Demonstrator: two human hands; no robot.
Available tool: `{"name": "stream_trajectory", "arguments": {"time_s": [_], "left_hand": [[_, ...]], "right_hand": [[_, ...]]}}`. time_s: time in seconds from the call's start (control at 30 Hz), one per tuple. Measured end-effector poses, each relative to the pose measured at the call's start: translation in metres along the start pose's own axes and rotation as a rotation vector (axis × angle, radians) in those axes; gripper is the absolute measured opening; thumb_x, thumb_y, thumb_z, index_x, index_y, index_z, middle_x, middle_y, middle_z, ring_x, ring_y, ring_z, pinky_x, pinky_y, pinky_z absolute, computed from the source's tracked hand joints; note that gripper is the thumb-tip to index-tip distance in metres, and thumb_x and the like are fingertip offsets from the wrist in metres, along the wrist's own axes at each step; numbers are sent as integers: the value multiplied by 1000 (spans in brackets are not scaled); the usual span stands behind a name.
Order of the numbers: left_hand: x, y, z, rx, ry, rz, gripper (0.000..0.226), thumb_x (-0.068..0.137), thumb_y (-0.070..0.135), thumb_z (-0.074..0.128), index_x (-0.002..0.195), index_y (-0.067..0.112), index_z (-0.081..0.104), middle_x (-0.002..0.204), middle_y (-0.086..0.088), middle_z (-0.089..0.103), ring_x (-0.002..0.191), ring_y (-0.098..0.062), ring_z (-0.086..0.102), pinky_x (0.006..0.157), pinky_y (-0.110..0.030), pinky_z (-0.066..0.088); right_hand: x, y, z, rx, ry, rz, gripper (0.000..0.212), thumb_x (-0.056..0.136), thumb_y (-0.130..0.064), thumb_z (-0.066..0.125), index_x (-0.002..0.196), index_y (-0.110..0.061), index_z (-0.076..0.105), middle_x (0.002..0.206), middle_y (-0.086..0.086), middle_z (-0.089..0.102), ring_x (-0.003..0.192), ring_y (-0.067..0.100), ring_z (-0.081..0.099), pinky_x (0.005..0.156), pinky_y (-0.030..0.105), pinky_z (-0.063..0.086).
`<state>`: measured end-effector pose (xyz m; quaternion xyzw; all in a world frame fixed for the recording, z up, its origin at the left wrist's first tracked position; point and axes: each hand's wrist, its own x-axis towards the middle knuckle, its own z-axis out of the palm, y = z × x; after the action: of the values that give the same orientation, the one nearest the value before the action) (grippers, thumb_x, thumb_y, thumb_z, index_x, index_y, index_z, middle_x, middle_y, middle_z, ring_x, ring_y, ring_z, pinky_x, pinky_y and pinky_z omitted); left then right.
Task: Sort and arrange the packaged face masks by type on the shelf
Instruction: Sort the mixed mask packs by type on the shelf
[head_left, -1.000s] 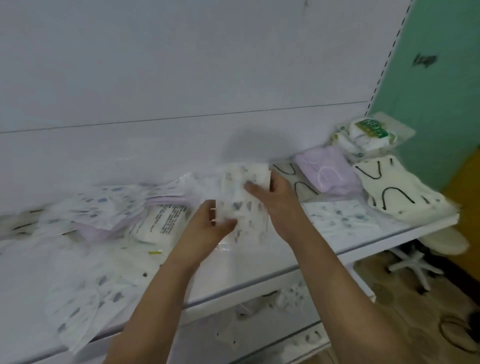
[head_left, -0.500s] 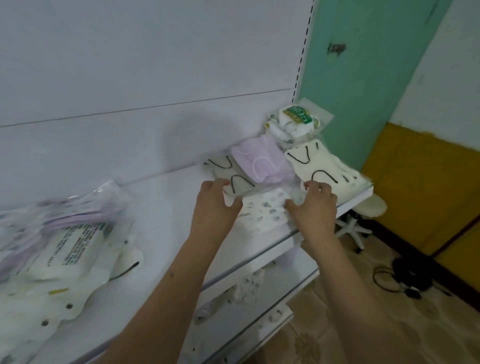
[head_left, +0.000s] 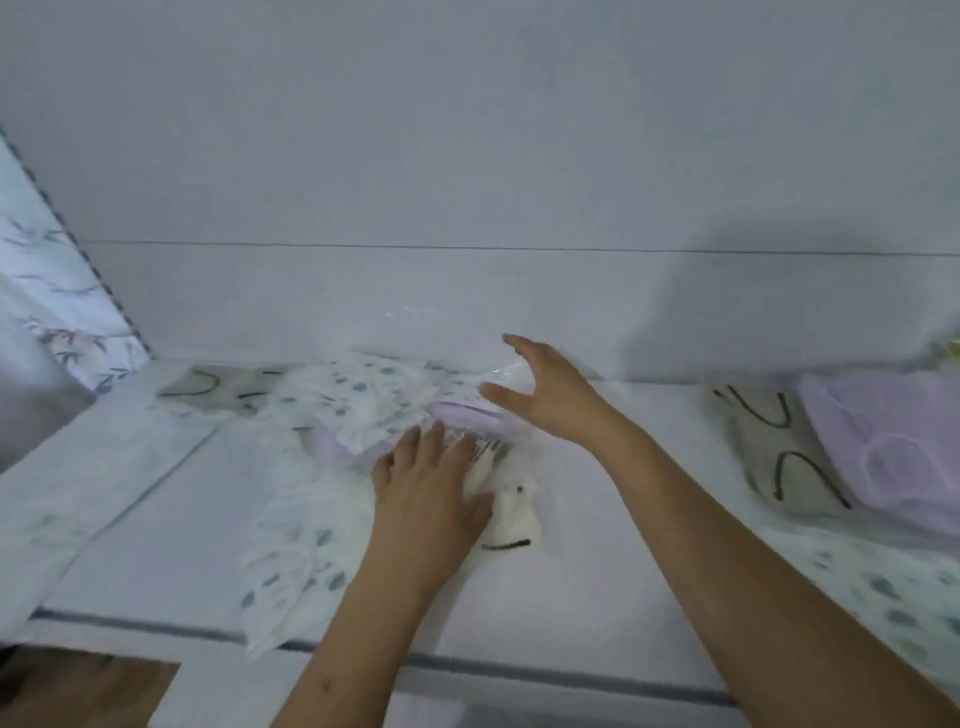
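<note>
Risk noted: the loose heap of clear-plastic packaged face masks (head_left: 395, 415) at mid-shelf is slippery and overlapped, so drawing one packet out could drag its neighbours along and mix the types again. The dotted white packets (head_left: 283, 566) lying at the front lip of the white shelf (head_left: 597, 571) could slide off if nudged. The left hand (head_left: 428, 499) lies flat, fingers straight, pressing on a white packet with printed text (head_left: 480, 449). The right hand (head_left: 545, 392) hovers over the back of the heap, its grip spread and holding nothing. The heap shows dotted white, lilac and cream masks with black ear loops, all interleaved. Sorted stock sits well apart at the right: a lilac mask packet (head_left: 883, 441) overlapping a cream packet with black loops (head_left: 769, 441). Detail is blurred; print is illegible.
</note>
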<state>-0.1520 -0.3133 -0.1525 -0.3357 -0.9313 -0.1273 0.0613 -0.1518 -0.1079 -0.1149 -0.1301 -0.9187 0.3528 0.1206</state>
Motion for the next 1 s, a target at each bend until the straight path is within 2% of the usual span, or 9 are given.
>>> {"name": "stream_trajectory", "arguments": {"time_s": [0.13, 0.3, 0.37, 0.47, 0.53, 0.63, 0.77, 0.93, 1.0], "left_hand": [[-12, -12, -11, -111, -65, 40, 75, 84, 68, 23, 147, 37, 46, 161, 6, 35, 150, -20, 27, 119, -40, 23], [-12, -29, -32, -594, 508, -193, 20, 94, 31, 65, 111, 23, 71, 111, 10, 66, 108, -10, 59, 93, -28, 46], [5, -46, -36, -458, 632, -384, 37, 89, 37, 70, 123, 23, 65, 122, 1, 61, 117, -23, 54, 97, -35, 44], [37, -75, -34, -266, 218, -460, 96, 76, 63, 74, 156, 37, 28, 162, -9, 25, 148, -32, 24, 116, -50, 29], [48, -87, -32, -328, 21, -401, 94, 76, 67, 71, 156, 41, 28, 165, -2, 26, 150, -24, 26, 119, -43, 29], [49, -99, -36, -421, 114, -327, 49, 88, 44, 71, 135, 35, 61, 140, 7, 60, 129, -13, 55, 105, -27, 41], [41, -102, -57, -601, 230, -385, 14, 96, 34, 66, 107, 27, 73, 97, 7, 69, 101, -18, 64, 84, -27, 43], [28, -82, -84, -910, 449, -404, 20, 97, 44, 62, 81, 35, 69, 76, 4, 66, 75, -20, 67, 87, -53, 59], [22, -66, -87, -876, 487, -343, 25, 98, 42, 62, 74, 38, 68, 67, 12, 61, 68, -13, 59, 83, -36, 58]], "right_hand": [[34, -11, 34, -197, -291, -49, 106, 72, -75, 64, 156, -30, 19, 156, 2, 37, 141, 22, 38, 115, 39, 33], [47, -27, 34, -235, -322, -165, 63, 82, -62, 66, 135, -31, 57, 136, -2, 60, 124, 20, 55, 101, 33, 45], [46, -36, 35, -298, -326, -202, 45, 86, -58, 64, 123, -32, 65, 124, 0, 66, 115, 20, 60, 94, 33, 48], [42, -39, 37, -358, -309, -229, 43, 85, -66, 56, 108, -32, 70, 102, -3, 70, 98, 17, 64, 80, 30, 51], [37, -37, 34, -300, -305, -229, 44, 86, -65, 57, 114, -34, 70, 108, -4, 70, 101, 16, 64, 79, 28, 48], [31, -35, 22, -266, -328, -251, 37, 96, -50, 54, 125, -31, 67, 122, 1, 67, 111, 19, 61, 83, 26, 44], [30, -35, 7, -330, -380, -161, 40, 98, -49, 49, 117, -20, 70, 121, 6, 68, 108, 22, 61, 92, 36, 47], [10, -54, -6, -114, -148, -127, 57, 91, -63, 50, 127, -22, 64, 130, -3, 62, 121, 18, 57, 97, 29, 42], [0, -70, -6, 269, -95, 3, 55, 91, -66, 45, 119, -21, 63, 124, -1, 66, 109, 17, 65, 95, 32, 48]]}}
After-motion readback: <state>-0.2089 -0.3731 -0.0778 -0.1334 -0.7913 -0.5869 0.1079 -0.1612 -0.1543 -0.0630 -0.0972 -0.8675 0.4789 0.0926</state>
